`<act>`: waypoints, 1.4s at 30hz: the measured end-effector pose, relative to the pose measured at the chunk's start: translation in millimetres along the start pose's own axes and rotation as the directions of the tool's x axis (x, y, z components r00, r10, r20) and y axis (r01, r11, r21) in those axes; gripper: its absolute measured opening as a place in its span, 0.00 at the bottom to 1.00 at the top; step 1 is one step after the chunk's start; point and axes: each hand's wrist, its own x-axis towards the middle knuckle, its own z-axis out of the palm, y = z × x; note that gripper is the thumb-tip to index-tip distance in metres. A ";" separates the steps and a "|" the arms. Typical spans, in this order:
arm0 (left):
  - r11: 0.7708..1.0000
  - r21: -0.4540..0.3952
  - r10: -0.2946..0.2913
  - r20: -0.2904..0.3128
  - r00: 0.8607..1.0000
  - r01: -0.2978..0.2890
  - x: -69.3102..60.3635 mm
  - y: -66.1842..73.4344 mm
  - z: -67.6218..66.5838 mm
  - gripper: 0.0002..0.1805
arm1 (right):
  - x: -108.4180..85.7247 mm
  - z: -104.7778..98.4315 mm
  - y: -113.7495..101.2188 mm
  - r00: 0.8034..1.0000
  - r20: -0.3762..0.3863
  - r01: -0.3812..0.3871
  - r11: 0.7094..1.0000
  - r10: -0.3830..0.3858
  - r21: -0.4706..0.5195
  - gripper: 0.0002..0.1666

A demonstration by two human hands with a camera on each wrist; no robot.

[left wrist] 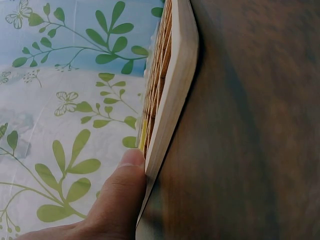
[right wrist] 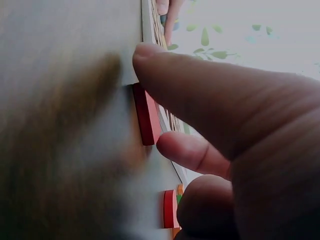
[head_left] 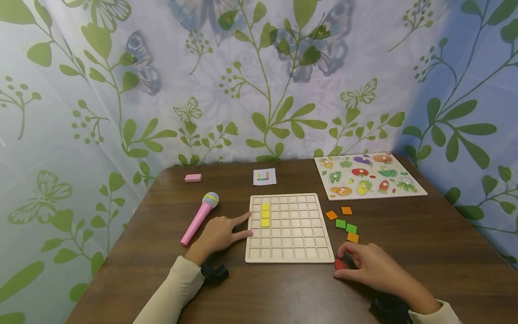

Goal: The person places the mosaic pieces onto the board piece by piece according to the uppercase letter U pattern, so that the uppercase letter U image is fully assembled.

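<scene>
A pale wooden grid board lies on the table, with yellow square tiles in a column near its upper left. My left hand touches the board's left edge with outstretched index finger and thumb. In the left wrist view the thumb meets the board's side. By the lower right corner, my right hand has thumb and index finger at opposite ends of a red tile, pinching it. A second red tile lies close by, partly covered by the curled fingers in the head view.
Orange tiles and green tiles lie right of the board. Behind them is a vegetable puzzle board. A small pattern card and a pink block are at the back. A pink toy microphone lies at the left.
</scene>
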 end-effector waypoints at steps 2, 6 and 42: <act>1.000 0.002 0.001 -0.003 1.000 -0.001 0.3 -0.2 0.5 0.38 | -0.1 -0.2 -0.8 1.000 0.002 0.000 1.000 0.000 0.004 0.27; 1.000 0.004 0.001 -0.006 1.000 -0.001 1.0 -0.7 1.2 0.38 | 0.1 -0.4 -1.6 1.000 0.006 -0.001 1.000 0.001 0.018 0.26; 1.000 -0.001 0.014 -0.004 1.000 -0.014 0.9 -1.2 0.2 0.38 | 1.6 -5.6 4.2 0.999 -0.032 -0.039 0.999 0.040 0.012 0.14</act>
